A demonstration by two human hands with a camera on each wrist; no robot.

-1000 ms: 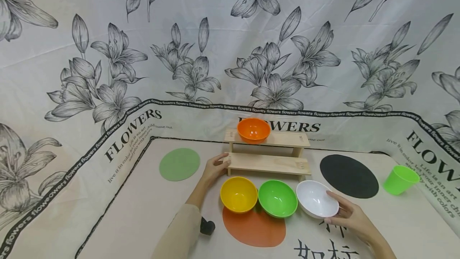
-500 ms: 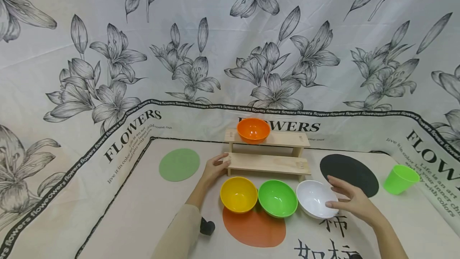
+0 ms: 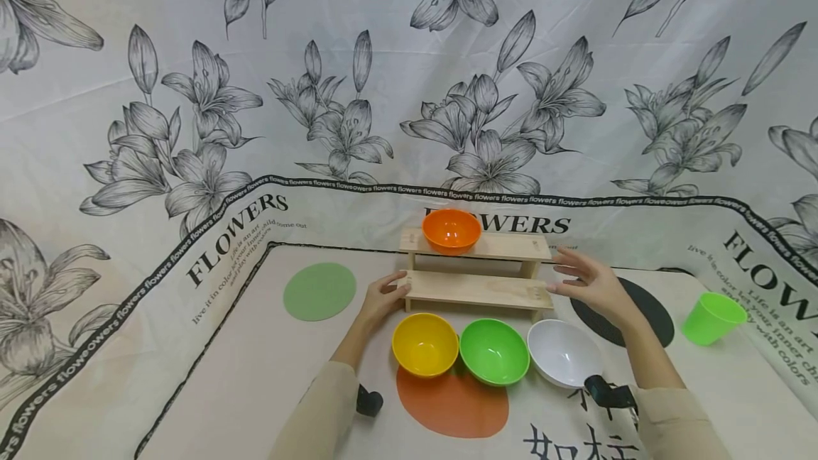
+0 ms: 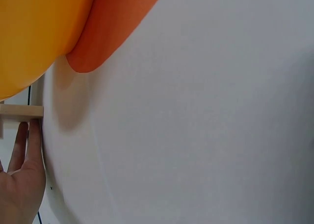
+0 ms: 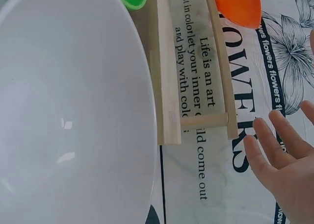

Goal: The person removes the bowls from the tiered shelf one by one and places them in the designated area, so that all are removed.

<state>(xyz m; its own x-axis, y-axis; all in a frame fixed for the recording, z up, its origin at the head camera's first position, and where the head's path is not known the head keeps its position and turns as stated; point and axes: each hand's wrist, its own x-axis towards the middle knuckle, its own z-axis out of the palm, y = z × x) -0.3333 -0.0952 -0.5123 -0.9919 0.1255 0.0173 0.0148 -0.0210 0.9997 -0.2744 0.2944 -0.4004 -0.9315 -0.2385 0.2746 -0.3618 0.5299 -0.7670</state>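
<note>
A two-tier wooden shelf [image 3: 476, 288] stands at the back of the table, an orange bowl [image 3: 451, 231] on its upper tier. My left hand [image 3: 381, 300] touches the left end of the lower tier; in the left wrist view its fingers [image 4: 33, 143] reach straight to the board. Beside the shelf's right end is my right hand [image 3: 594, 287], fingers spread and holding nothing; the right wrist view shows a gap between fingers and wood. In front of the shelf, a yellow bowl [image 3: 424, 345], a green bowl [image 3: 494, 352] and a white bowl [image 3: 564, 353] form a row.
An orange round mat [image 3: 454, 410] lies partly under the yellow and green bowls. A black mat [image 3: 648, 311] is behind the right forearm, with a green cup [image 3: 712, 319] farther right. Left of the shelf lies a green mat [image 3: 319, 292]. A flowered cloth [image 3: 358, 112] hangs behind.
My right hand has let go of the white bowl's rim and moved up and away to the shelf's right end. The left hand and the bowls have stayed in place.
</note>
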